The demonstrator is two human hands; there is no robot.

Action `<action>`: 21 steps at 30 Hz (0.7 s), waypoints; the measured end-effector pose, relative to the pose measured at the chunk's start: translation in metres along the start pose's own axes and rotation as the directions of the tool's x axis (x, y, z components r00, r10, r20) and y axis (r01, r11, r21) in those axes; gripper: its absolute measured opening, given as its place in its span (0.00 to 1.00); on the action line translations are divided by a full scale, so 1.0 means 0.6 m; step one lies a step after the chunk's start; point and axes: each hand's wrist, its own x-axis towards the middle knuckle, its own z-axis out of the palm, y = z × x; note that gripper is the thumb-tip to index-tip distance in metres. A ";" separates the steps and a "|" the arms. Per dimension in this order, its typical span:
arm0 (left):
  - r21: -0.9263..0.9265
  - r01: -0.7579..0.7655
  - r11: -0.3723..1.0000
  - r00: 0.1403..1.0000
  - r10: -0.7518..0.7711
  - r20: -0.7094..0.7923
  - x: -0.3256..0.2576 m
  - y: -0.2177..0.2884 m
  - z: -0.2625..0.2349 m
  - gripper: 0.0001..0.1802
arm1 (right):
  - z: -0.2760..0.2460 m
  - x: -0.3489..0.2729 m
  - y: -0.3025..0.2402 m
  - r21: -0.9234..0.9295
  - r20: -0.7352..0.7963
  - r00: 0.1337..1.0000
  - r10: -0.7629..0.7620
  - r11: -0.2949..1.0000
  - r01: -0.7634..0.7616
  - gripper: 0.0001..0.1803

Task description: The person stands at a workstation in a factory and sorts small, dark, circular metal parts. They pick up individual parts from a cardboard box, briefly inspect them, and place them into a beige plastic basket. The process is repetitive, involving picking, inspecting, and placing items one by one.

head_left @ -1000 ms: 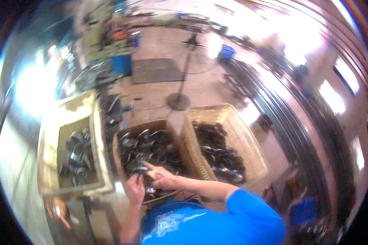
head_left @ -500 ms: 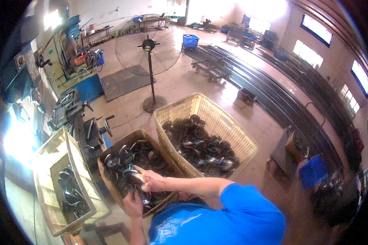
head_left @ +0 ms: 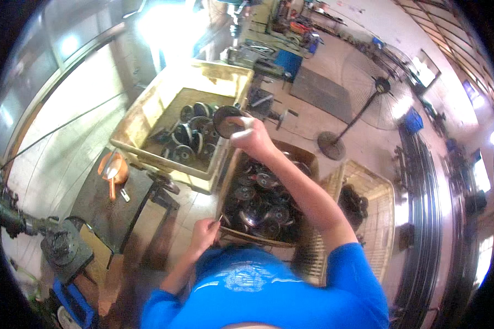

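My right hand (head_left: pixel 251 137) is stretched forward and grips a dark round metal disc (head_left: pixel 226 120), held over the near edge of a pale yellow crate (head_left: pixel 148 107) that holds several similar discs. My left hand (head_left: pixel 204 233) is low by my chest, fingers closed near the front edge of a brown box (head_left: pixel 307 159) full of dark round parts; whether it holds something small is unclear. My blue sleeves fill the bottom of the view.
A woven basket (head_left: pixel 376 189) with more dark parts stands to the right of the box. An orange oil can (head_left: pixel 113 172) rests on a dark bench at left, near a machine chuck (head_left: pixel 63 248). A standing fan (head_left: pixel 368 98) and metal rails lie beyond.
The view has swung left. My right hand rose from the brown box with a disc and carried it toward the yellow crate. My left hand drew back from the box.
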 end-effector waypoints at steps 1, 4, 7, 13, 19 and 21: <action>-0.016 0.049 0.999 0.999 -0.050 -0.017 -0.014 -0.006 -0.014 0.11 | 0.030 0.038 0.007 -0.002 0.040 0.998 0.041 0.999 -0.041 0.21; -0.147 0.126 0.981 0.984 -0.142 -0.109 -0.034 -0.016 -0.041 0.10 | 0.096 0.176 0.134 -0.271 0.317 0.900 -0.298 0.881 0.387 0.05; -0.219 0.202 0.955 0.947 -0.247 -0.204 -0.057 -0.068 -0.071 0.10 | 0.168 0.197 0.072 0.163 0.238 0.962 0.130 0.971 -0.172 0.04; -0.239 0.098 0.966 0.929 -0.175 -0.327 -0.072 -0.092 -0.090 0.11 | 0.263 0.274 0.090 0.082 0.232 0.916 0.328 0.932 -0.354 0.08; -0.159 0.105 0.982 0.958 -0.143 -0.248 -0.069 -0.053 -0.081 0.11 | 0.326 0.323 0.124 0.091 0.139 0.884 0.446 0.884 -0.460 0.05; -0.177 0.084 0.981 0.975 -0.118 -0.191 -0.048 -0.061 -0.066 0.12 | 0.327 0.337 0.177 0.163 0.062 0.889 0.453 0.874 -0.457 0.05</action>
